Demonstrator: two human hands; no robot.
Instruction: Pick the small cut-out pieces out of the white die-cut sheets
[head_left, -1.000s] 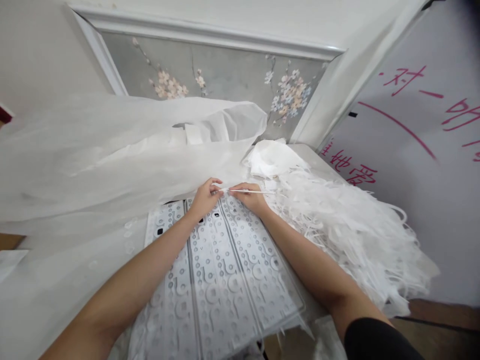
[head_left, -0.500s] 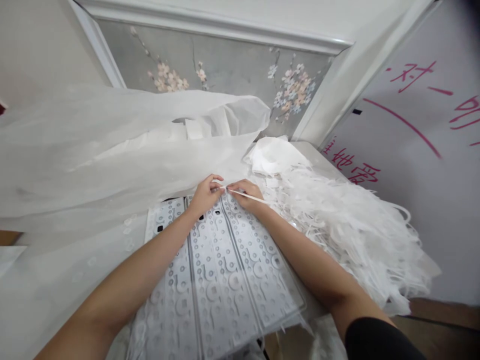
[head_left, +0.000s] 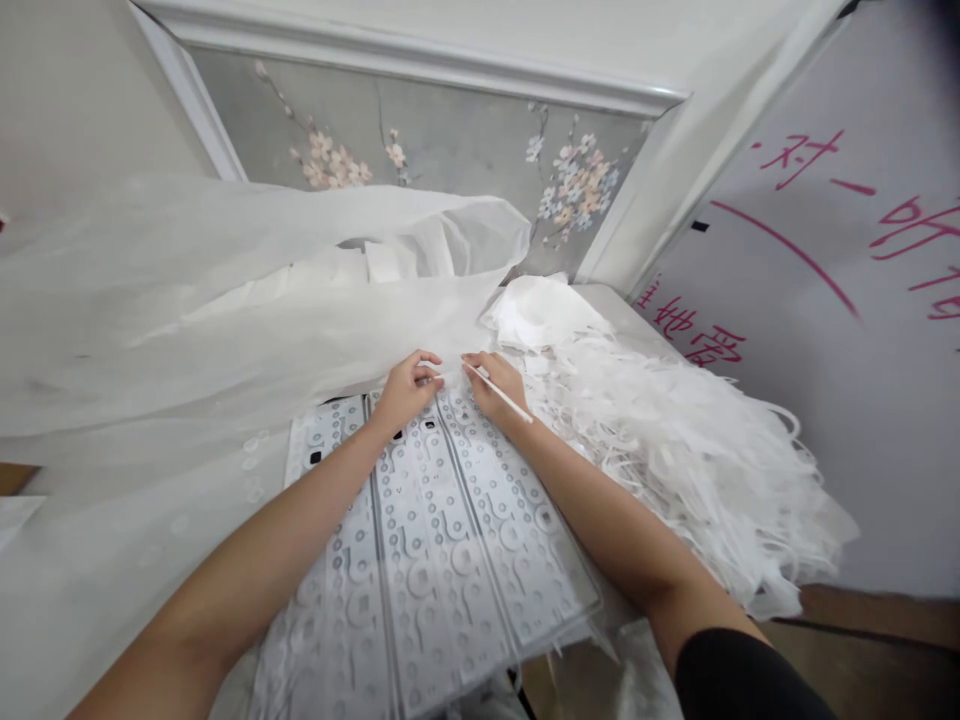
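My right hand [head_left: 496, 386] is closed in a pinch around a narrow white strip [head_left: 510, 402], whose loose end slants back over the wrist. My left hand [head_left: 407, 390] is just to the left, thumb and fingertips curled together at a pale bit too small to make out. Both hands are above the far edge of a stack of whitish sheets [head_left: 431, 520] patterned with rings, hooks and dots, with a few small black squares on it. Beside my right hand lies a big tangled heap of white strips [head_left: 675, 450].
Translucent white sheeting [head_left: 187, 340] drapes over the left side and back. A stack of white pieces [head_left: 547, 310] stands behind the heap. A framed floral panel [head_left: 450, 130] closes off the back, and a whiteboard [head_left: 795, 400] with red writing stands at right.
My right hand has drawn slightly away from the left, widening the gap between the fingertips. The strip now tilts more steeply over the right wrist. The whole view has shifted a little.
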